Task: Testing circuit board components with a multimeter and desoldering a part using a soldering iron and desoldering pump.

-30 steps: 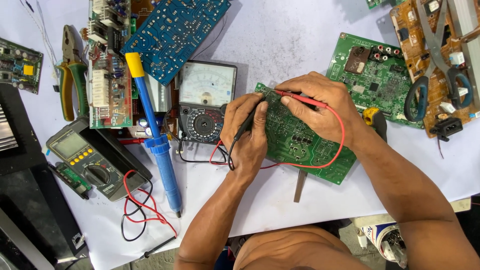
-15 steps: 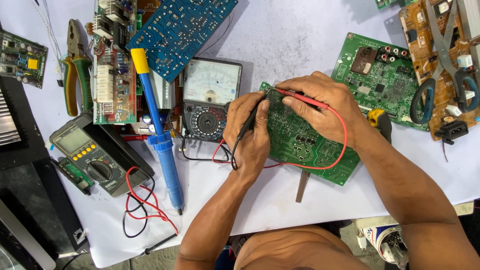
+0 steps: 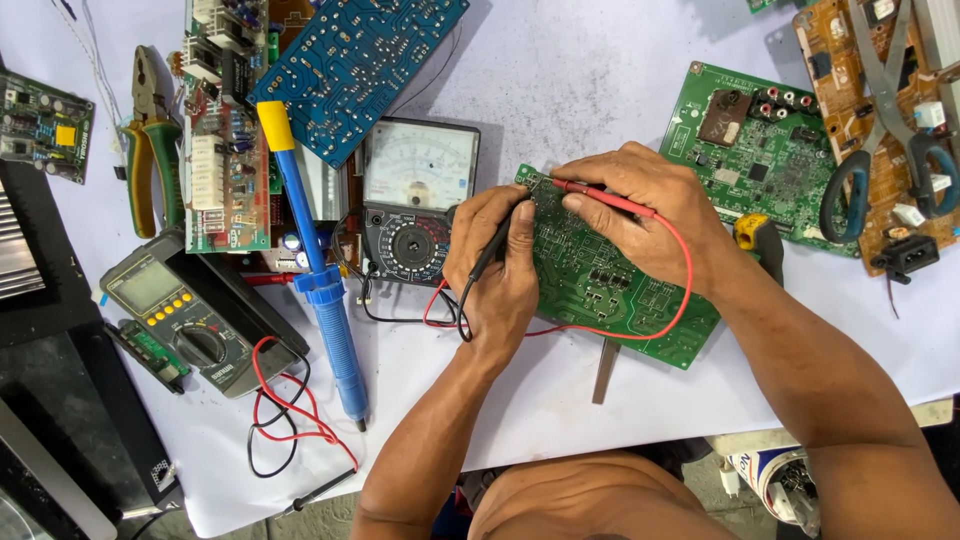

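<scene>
Probing the green printed circuit board (image 3: 610, 290): your left hand (image 3: 500, 270) pinches the black probe (image 3: 492, 250), right hand (image 3: 640, 210) grips the red probe (image 3: 600, 198). Next, likely read the analog needle meter (image 3: 418, 200).

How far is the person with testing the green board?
Done: the analog meter is wired up. In hand: the left hand holds the black probe and the right hand the red probe on the green circuit board. Left: cannot tell.
</scene>
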